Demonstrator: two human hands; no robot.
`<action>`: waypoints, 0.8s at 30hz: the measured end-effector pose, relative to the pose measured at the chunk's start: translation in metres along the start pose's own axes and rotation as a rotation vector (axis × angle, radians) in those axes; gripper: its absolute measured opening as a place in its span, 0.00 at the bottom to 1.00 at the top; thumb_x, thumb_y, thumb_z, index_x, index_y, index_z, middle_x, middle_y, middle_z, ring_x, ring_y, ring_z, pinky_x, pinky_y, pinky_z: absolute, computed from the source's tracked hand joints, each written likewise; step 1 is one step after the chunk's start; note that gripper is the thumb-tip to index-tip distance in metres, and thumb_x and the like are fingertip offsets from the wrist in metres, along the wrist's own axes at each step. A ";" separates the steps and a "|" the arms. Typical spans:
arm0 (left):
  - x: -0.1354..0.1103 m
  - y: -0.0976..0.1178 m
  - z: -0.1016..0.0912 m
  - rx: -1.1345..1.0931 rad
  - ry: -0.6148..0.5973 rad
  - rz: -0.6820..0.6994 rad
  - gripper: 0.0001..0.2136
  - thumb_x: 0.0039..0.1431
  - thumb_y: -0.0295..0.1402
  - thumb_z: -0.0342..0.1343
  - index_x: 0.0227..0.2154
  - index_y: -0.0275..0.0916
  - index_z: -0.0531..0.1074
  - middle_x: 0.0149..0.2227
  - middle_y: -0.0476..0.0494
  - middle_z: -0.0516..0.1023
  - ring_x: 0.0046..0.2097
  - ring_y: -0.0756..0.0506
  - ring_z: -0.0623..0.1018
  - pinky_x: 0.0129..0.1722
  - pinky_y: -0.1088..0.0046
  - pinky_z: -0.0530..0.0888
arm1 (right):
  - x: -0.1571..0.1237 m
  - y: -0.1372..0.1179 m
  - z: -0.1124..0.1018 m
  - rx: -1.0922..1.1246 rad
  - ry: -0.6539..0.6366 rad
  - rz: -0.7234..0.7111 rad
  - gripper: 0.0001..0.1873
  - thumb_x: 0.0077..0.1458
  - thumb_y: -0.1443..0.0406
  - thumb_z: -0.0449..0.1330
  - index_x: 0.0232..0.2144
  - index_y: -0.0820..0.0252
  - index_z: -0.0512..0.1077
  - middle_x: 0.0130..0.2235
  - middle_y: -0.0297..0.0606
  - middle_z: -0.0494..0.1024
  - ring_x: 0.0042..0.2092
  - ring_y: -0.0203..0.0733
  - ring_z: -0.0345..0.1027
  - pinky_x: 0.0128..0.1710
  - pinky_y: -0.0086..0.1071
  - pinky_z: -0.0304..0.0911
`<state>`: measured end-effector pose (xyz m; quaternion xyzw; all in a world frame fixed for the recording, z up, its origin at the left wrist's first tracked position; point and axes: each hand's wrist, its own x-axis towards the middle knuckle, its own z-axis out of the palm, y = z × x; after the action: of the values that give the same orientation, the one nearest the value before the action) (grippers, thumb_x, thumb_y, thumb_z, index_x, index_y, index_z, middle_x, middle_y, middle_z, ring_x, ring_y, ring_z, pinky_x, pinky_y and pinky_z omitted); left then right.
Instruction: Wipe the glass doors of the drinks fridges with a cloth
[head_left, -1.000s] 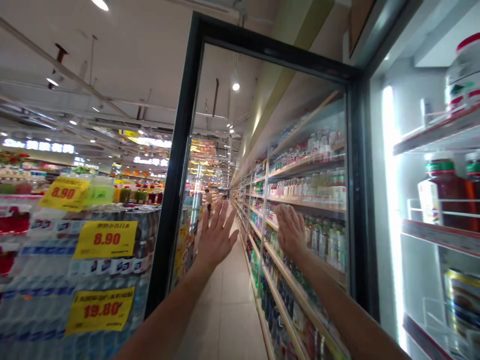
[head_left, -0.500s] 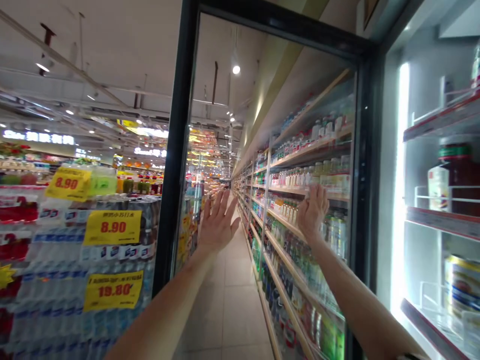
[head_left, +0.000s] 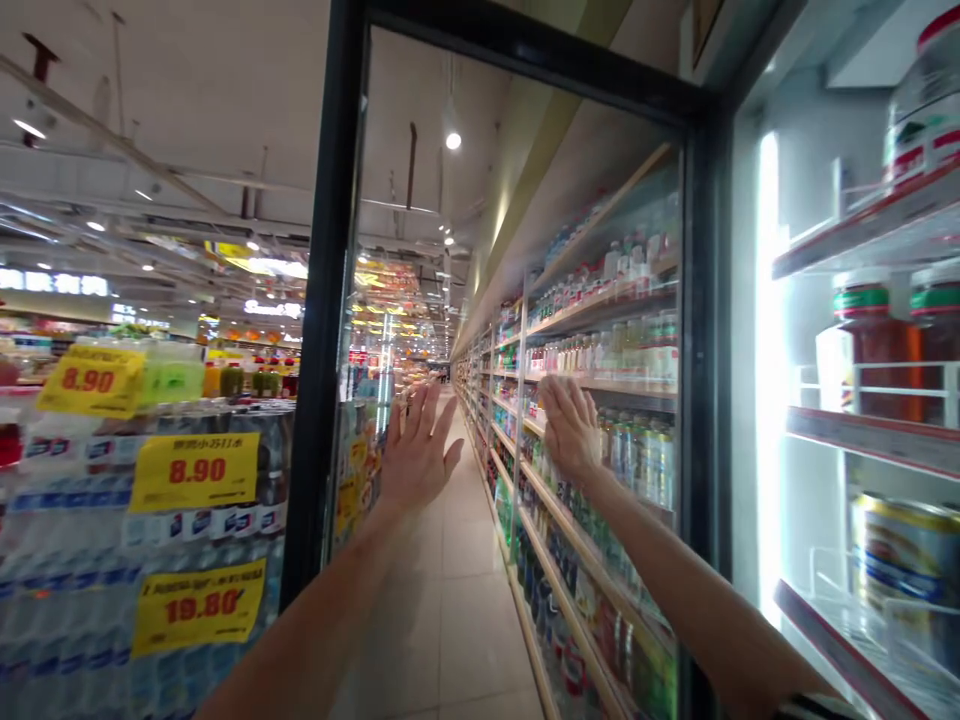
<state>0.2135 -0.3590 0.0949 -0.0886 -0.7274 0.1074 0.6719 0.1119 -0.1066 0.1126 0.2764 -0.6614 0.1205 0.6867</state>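
A glass cooler door [head_left: 319, 300] with a black frame stands swung out in front of me. My left hand [head_left: 418, 445] is raised before the glass, fingers spread and palm turned away, holding nothing. To its right my right hand [head_left: 570, 425] is also up with stretched fingers, bent a little at the wrist, and it is empty as well. Both hands appear at or very near the glass pane; whether they touch it I cannot tell.
On the right, the lit cooler holds red-brown bottles [head_left: 874, 345] and cans [head_left: 900, 550] on wire-edged shelves. Shelves of drinks [head_left: 600, 350] show through the glass, along a tiled aisle [head_left: 442, 580]. Stacked water packs [head_left: 67, 580] with yellow price signs [head_left: 196, 470] stand at left.
My right hand has moved left, closer to my left hand. The view has turned a little to the right, so the door frame sits further left and more of the cooler shows.
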 end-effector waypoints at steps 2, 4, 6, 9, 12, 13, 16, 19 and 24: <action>0.000 0.000 0.001 -0.001 0.000 -0.002 0.30 0.62 0.39 0.47 0.64 0.43 0.45 0.65 0.38 0.51 0.66 0.40 0.51 0.64 0.53 0.45 | 0.000 0.005 0.001 -0.012 0.014 -0.009 0.28 0.58 0.65 0.44 0.61 0.53 0.55 0.61 0.39 0.62 0.65 0.46 0.44 0.63 0.47 0.44; 0.000 0.000 0.001 0.001 0.001 -0.007 0.29 0.62 0.40 0.47 0.64 0.43 0.45 0.65 0.38 0.51 0.66 0.39 0.51 0.64 0.53 0.44 | 0.008 0.018 0.002 -0.046 0.143 0.226 0.28 0.58 0.64 0.43 0.61 0.57 0.55 0.62 0.43 0.61 0.65 0.49 0.45 0.61 0.50 0.46; 0.000 0.000 0.001 0.002 0.000 -0.013 0.29 0.62 0.39 0.47 0.64 0.44 0.46 0.65 0.38 0.51 0.66 0.40 0.51 0.64 0.54 0.44 | 0.021 0.027 0.002 -0.062 0.254 0.457 0.29 0.58 0.64 0.42 0.61 0.63 0.55 0.62 0.48 0.58 0.65 0.52 0.44 0.60 0.53 0.46; 0.001 0.001 -0.001 -0.001 0.007 -0.011 0.29 0.62 0.38 0.47 0.64 0.44 0.45 0.65 0.39 0.51 0.65 0.40 0.52 0.64 0.54 0.45 | 0.032 0.015 0.003 -0.038 0.188 0.362 0.30 0.58 0.65 0.42 0.63 0.63 0.52 0.63 0.47 0.57 0.66 0.51 0.41 0.61 0.51 0.45; 0.001 0.001 -0.002 -0.004 0.012 -0.007 0.29 0.62 0.38 0.47 0.64 0.43 0.46 0.65 0.38 0.51 0.65 0.40 0.52 0.64 0.54 0.44 | 0.029 -0.010 0.004 -0.001 -0.002 -0.077 0.30 0.58 0.66 0.43 0.63 0.54 0.51 0.62 0.38 0.60 0.67 0.44 0.39 0.63 0.46 0.43; 0.002 0.001 -0.002 -0.004 0.012 -0.006 0.29 0.62 0.39 0.47 0.64 0.43 0.46 0.65 0.38 0.51 0.65 0.40 0.52 0.64 0.54 0.44 | 0.027 -0.014 0.004 -0.003 -0.031 -0.156 0.30 0.57 0.67 0.44 0.63 0.52 0.51 0.62 0.36 0.61 0.67 0.43 0.39 0.64 0.46 0.42; 0.001 0.001 -0.001 0.003 0.012 -0.005 0.28 0.61 0.40 0.47 0.63 0.42 0.49 0.65 0.39 0.51 0.65 0.40 0.53 0.64 0.55 0.44 | 0.027 0.002 0.002 -0.050 0.056 0.045 0.30 0.57 0.66 0.44 0.62 0.54 0.53 0.62 0.40 0.61 0.66 0.47 0.44 0.62 0.50 0.44; 0.000 0.001 0.000 0.012 0.015 -0.009 0.28 0.61 0.40 0.48 0.63 0.42 0.51 0.64 0.39 0.52 0.65 0.40 0.53 0.64 0.56 0.44 | 0.037 0.041 0.000 -0.063 0.234 0.453 0.29 0.57 0.64 0.43 0.60 0.62 0.58 0.62 0.48 0.59 0.64 0.54 0.47 0.59 0.56 0.48; 0.000 0.001 0.000 0.014 0.025 -0.008 0.27 0.61 0.40 0.47 0.62 0.41 0.52 0.64 0.39 0.53 0.65 0.41 0.53 0.64 0.56 0.44 | 0.050 0.063 0.003 -0.044 0.332 0.575 0.29 0.57 0.63 0.42 0.60 0.66 0.58 0.62 0.52 0.59 0.63 0.57 0.47 0.58 0.58 0.48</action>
<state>0.2139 -0.3577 0.0949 -0.0823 -0.7185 0.1088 0.6820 0.0810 -0.0663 0.1753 0.0402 -0.5939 0.3383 0.7288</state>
